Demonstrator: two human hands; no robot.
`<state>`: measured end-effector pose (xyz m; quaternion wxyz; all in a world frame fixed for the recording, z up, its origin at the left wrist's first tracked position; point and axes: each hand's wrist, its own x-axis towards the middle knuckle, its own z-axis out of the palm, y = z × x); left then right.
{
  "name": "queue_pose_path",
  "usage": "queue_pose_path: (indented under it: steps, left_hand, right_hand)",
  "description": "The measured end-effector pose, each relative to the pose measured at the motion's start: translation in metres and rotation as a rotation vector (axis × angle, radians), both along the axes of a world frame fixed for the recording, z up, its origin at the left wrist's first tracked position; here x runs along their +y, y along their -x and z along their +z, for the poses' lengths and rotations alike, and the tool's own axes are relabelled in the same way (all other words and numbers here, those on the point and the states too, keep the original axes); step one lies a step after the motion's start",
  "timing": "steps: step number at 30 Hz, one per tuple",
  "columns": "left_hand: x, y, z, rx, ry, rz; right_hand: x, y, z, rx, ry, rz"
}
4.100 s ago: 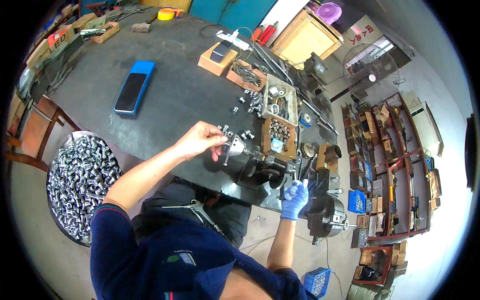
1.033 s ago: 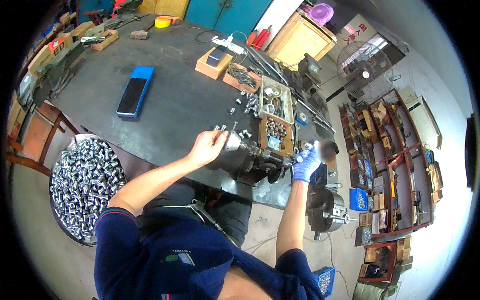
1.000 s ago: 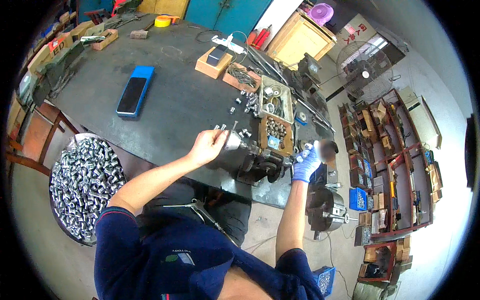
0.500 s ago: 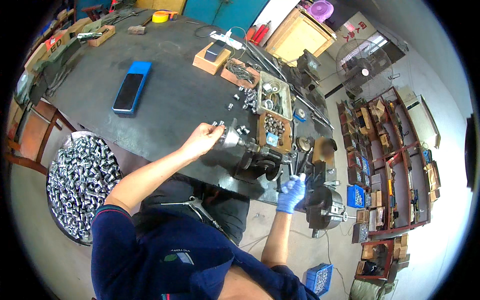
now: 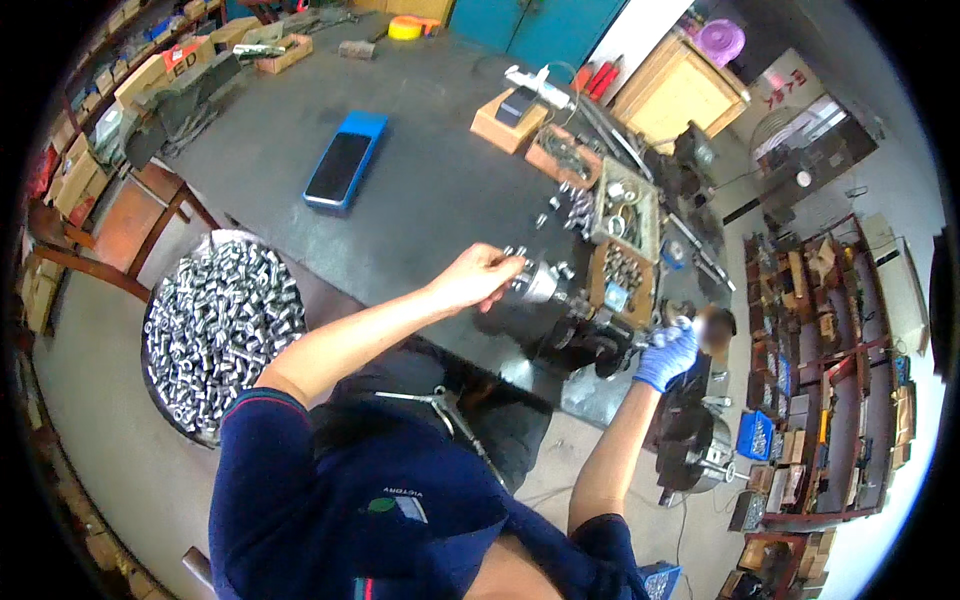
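My bare left hand (image 5: 478, 278) is pinched shut beside the silver chuck (image 5: 537, 283) of a small bench-mounted machine (image 5: 598, 345). Small shiny metal fittings (image 5: 514, 251) show at its fingertips. My right hand (image 5: 667, 356), in a blue-white glove, is curled shut at the machine's far right end, next to its metal handle parts. What lies inside those fingers is hidden. Loose cylindrical fittings (image 5: 577, 208) lie on the bench beyond the chuck. A wooden box of round metal parts (image 5: 622, 270) stands just behind the machine.
At my left is a big round tub (image 5: 150, 345) heaped with metal fittings. A blue-cased device (image 5: 345, 165) lies on the dark bench (image 5: 420, 160). A bin of rings (image 5: 628, 205) stands beyond the wooden box. A vise (image 5: 692, 445) sits at the right, before shelving (image 5: 815, 370).
The whole view has swung, so the bench appears farther right. My right hand has moved away from me relative to the machine. My left hand stays by the chuck.
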<state>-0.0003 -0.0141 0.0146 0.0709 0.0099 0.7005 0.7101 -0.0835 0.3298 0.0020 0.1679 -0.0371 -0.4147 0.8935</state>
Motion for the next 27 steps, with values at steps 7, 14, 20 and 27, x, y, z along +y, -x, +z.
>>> queue_pose_path:
  steps: [7, 14, 20, 27]
  left_hand:
    - [-0.015, -0.013, -0.009, 0.031, -0.176, 0.012]
    - [-0.097, -0.057, -0.024, 0.095, -0.108, 0.150]
    - [-0.203, -0.162, -0.027, 0.101, 0.539, 0.633]
    - [-0.266, -0.254, -0.034, -0.154, 1.629, 0.908]
  right_hand:
    - [0.000, -0.083, 0.000, 0.171, 0.066, 0.042]
    - [0.020, -0.076, -0.087, -0.180, 0.111, 0.033]
    - [-0.007, -0.061, -0.073, -0.227, 0.004, 0.108]
    - [0.028, -0.052, -0.112, 0.021, 0.128, 0.453]
